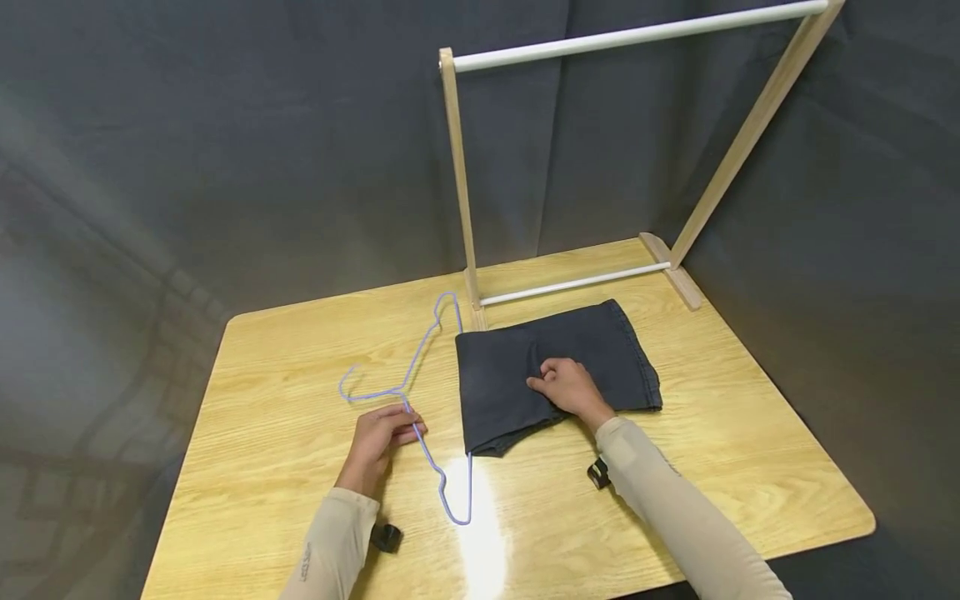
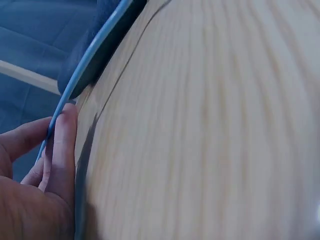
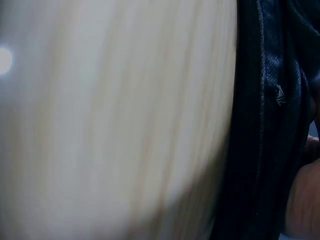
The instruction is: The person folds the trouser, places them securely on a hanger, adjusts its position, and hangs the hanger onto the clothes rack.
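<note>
A light blue-purple wire hanger (image 1: 417, 425) lies on the table with its hook to the left. My left hand (image 1: 381, 437) pinches its lower shoulder between thumb and fingers; in the left wrist view, the fingers (image 2: 64, 150) meet round the wire. Folded dark trousers (image 1: 495, 375) lie over the hanger's straight bar, whose ends show above and below the cloth. On top of the trousers is my right hand (image 1: 572, 387), its curled fingers pinching the fabric near the middle, where a crease runs up. The right wrist view shows the stitched denim edge (image 3: 262, 120), with that hand mostly hidden behind it.
A wooden rack with a white top rail (image 1: 637, 36) and a white lower bar (image 1: 573, 284) stands at the back right, its left foot close to the trousers and hanger. Dark curtains (image 1: 300, 167) surround the wooden table (image 1: 277, 400). Light glares off its front.
</note>
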`<state>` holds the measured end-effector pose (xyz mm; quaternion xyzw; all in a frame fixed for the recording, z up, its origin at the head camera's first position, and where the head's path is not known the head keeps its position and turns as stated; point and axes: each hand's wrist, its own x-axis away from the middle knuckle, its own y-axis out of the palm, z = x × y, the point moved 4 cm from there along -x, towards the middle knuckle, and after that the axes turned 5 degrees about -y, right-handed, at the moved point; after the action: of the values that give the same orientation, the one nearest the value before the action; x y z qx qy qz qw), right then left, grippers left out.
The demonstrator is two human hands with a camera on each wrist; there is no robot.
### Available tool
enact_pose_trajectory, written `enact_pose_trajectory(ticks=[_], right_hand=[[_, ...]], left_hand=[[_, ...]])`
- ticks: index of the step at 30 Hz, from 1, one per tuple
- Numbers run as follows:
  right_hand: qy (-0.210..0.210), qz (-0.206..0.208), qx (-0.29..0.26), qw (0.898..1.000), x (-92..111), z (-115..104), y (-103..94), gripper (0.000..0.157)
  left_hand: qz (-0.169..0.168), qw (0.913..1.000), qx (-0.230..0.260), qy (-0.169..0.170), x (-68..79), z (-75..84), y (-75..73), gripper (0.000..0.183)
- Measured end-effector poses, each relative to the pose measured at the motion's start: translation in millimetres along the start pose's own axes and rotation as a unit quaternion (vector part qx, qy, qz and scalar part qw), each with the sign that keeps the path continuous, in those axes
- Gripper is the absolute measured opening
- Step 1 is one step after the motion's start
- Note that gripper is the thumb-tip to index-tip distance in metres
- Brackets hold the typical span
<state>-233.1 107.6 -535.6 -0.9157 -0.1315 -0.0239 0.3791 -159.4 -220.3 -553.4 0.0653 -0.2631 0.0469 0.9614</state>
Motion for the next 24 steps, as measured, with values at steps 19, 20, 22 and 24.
enact_pose_trajectory(ticks=[19,20,22,24], right_hand=[[-0.02,0.006,-0.03,0.999,8.3,-35.6,39.3,0.026],[-0.019,0.008,-0.033,0.999,8.6,-35.7,39.4,0.026],[-0.021,0.01,-0.037,0.999,8.9,-36.0,39.7,0.025],[-0.025,0.011,-0.038,0.999,9.1,-36.6,40.5,0.027]], left_hand=[[0.023,0.9995,-0.019,-0.011,10.4,-11.7,-39.7,0.032],[0.024,0.9995,-0.014,-0.013,9.6,-12.5,-36.3,0.031],[0.016,0.9997,-0.013,-0.011,8.4,-13.1,-29.4,0.03],[0.016,0.9998,-0.008,-0.011,7.6,-13.5,-23.5,0.028]])
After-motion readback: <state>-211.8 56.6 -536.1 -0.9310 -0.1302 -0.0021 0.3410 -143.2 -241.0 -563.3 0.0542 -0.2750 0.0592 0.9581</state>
